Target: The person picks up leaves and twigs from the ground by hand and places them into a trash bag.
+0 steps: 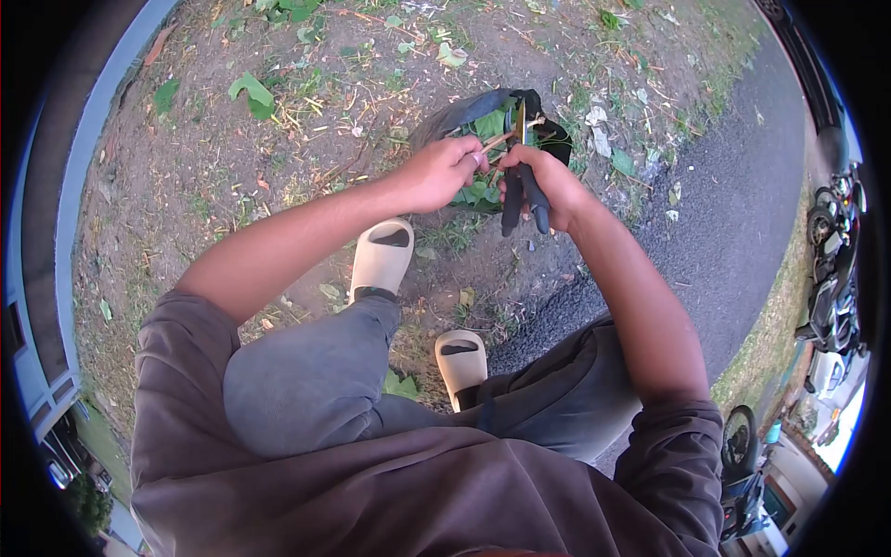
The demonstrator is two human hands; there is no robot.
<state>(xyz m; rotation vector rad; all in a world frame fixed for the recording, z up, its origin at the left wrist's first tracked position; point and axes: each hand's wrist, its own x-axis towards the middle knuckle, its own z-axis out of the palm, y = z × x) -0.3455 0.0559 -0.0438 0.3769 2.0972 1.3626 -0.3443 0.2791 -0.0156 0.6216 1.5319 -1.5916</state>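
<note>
My left hand [444,174] pinches a thin tan stem [497,142] between thumb and fingers. My right hand [554,183] is wrapped around the dark handles of a pair of garden shears [535,197], whose blades point away from me. The stem's far end meets the shears near the blades. Directly below both hands is a black plastic bag [453,113] with its mouth open and green leaves [490,124] inside. Part of the bag is hidden behind my hands and the shears.
Dirt ground [306,176] with dry clippings and grass surrounds the bag. A loose green leaf [252,91] lies to the far left. On the right runs an asphalt strip [710,195], with parked motorcycles [831,251] beyond. My sandalled feet are close below the bag.
</note>
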